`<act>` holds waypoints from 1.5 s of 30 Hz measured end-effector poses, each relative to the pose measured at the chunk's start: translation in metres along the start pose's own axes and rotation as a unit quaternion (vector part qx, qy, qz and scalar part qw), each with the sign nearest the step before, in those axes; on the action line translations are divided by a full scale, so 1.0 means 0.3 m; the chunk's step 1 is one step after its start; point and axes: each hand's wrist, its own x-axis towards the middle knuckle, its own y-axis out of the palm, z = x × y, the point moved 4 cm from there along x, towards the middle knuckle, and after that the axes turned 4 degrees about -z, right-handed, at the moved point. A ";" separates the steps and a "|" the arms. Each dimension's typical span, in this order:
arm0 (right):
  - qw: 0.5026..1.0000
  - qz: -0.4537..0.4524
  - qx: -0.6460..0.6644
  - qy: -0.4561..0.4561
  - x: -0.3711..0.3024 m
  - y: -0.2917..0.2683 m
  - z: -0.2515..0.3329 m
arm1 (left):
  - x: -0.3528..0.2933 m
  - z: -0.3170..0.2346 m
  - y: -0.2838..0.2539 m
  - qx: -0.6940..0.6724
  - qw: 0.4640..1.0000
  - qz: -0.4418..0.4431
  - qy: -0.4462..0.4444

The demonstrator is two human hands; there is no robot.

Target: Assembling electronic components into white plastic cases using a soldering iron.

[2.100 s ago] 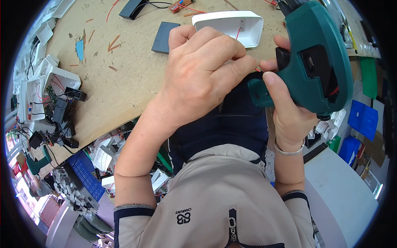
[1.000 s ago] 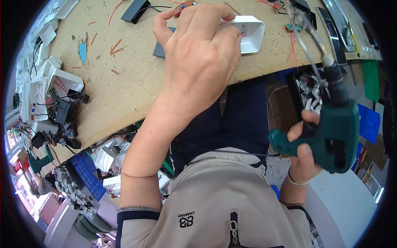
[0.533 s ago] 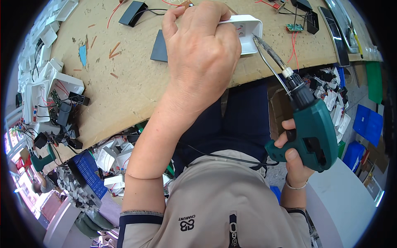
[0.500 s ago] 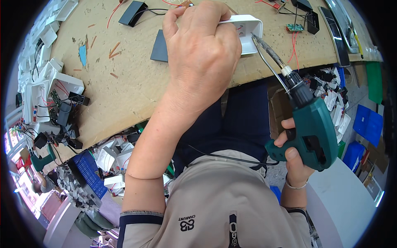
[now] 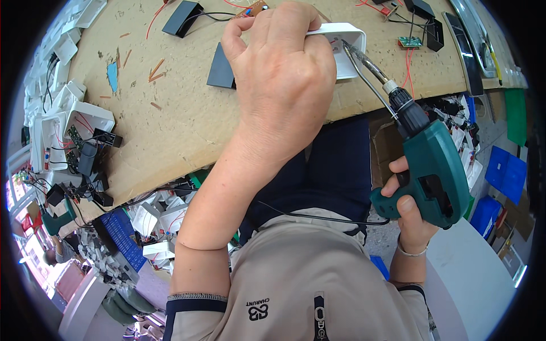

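My left hand [image 5: 284, 74] is closed over a white plastic case [image 5: 355, 42] on the workbench; its fingertips are mostly hidden behind the hand. My right hand [image 5: 414, 219] grips a green soldering gun [image 5: 435, 170] by its handle, with fingers at the trigger. The gun's hot tip and thin metal feed tube reach into the open case, close to small contacts on its inner wall; I cannot tell whether the tip touches them. Beside my left hand lies a dark grey box [image 5: 220, 71]. A brown circuit board [image 5: 257, 8] shows just beyond my left fingers.
A black box [image 5: 182, 18] with a cable lies at the far left, and a green circuit board [image 5: 409, 42] with red wires at the right. White housings and wired parts [image 5: 85, 119] pile up along the bench's left edge. The gun's black cord [image 5: 318, 217] crosses my lap.
The soldering gun and my right hand have shifted slightly to the right. The white case and my left hand have moved a little right and nearer; the tip remains inside the case.
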 end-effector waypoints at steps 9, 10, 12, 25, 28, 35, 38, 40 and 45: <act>1.000 0.008 -0.014 0.008 0.010 0.001 0.010 | 0.006 0.003 -0.003 -0.008 1.000 -0.001 -0.022; 1.000 0.010 -0.016 0.007 0.011 0.001 0.011 | 0.006 0.003 -0.007 -0.005 1.000 -0.005 -0.013; 1.000 0.011 -0.020 0.007 0.012 0.000 0.012 | 0.006 0.004 -0.006 -0.006 1.000 -0.005 -0.013; 0.999 0.012 -0.048 0.017 0.012 -0.006 0.022 | 0.008 0.004 -0.005 -0.011 1.000 -0.004 0.001; 0.999 0.002 -0.039 0.014 0.019 0.005 0.026 | 0.007 0.006 0.005 -0.017 1.000 -0.003 0.002; 0.999 0.012 -0.051 0.008 0.011 -0.007 0.027 | 0.009 0.005 -0.005 -0.017 1.000 -0.005 0.010; 0.999 -0.006 -0.041 0.003 0.010 0.004 0.030 | 0.011 0.003 -0.005 -0.020 1.000 -0.005 0.013; 0.999 -0.001 -0.050 0.013 0.008 -0.007 0.024 | 0.015 0.000 -0.011 -0.030 0.999 -0.017 0.018; 0.999 0.000 -0.051 0.011 0.010 -0.012 0.015 | 0.003 0.003 0.004 -0.118 0.957 -0.233 0.123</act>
